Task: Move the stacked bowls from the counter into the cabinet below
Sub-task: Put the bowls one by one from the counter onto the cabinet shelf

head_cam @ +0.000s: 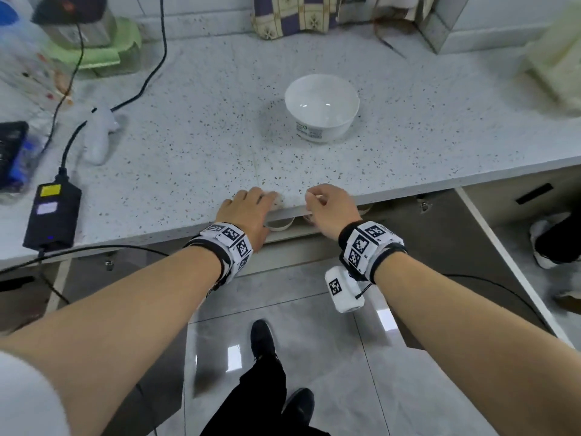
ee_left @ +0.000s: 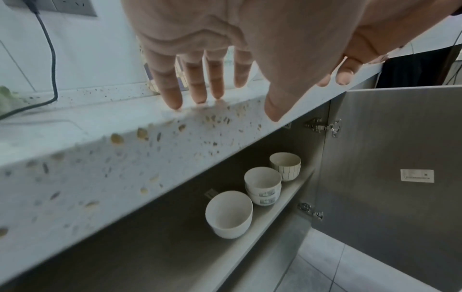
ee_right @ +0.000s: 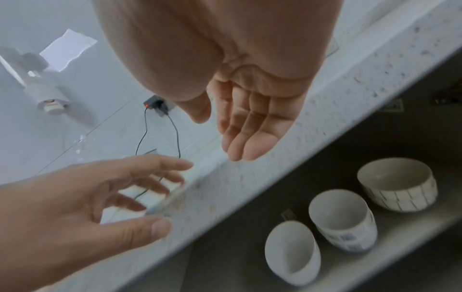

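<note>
The white bowls (head_cam: 321,107) sit nested on the speckled counter (head_cam: 201,127), a forearm's length beyond both hands. My left hand (head_cam: 265,198) (ee_left: 220,94) lies with straight fingers over the counter's front edge and holds nothing. Beside it, my right hand (head_cam: 317,196) (ee_right: 222,134) hovers at the same edge, fingers loosely bent and empty. Under the counter the cabinet shelf (ee_left: 275,219) carries a plain white bowl (ee_left: 228,213) (ee_right: 292,252), a labelled stack of two (ee_left: 262,185) (ee_right: 342,219) and a striped bowl (ee_left: 285,166) (ee_right: 397,183).
The cabinet door (ee_left: 387,158) (head_cam: 503,265) stands swung open to the right. A black power adapter (head_cam: 52,215) with cables lies at the counter's left, near a white object (head_cam: 100,133). A patterned cloth (head_cam: 298,14) hangs at the back. My shoe (head_cam: 262,338) is on the tiled floor.
</note>
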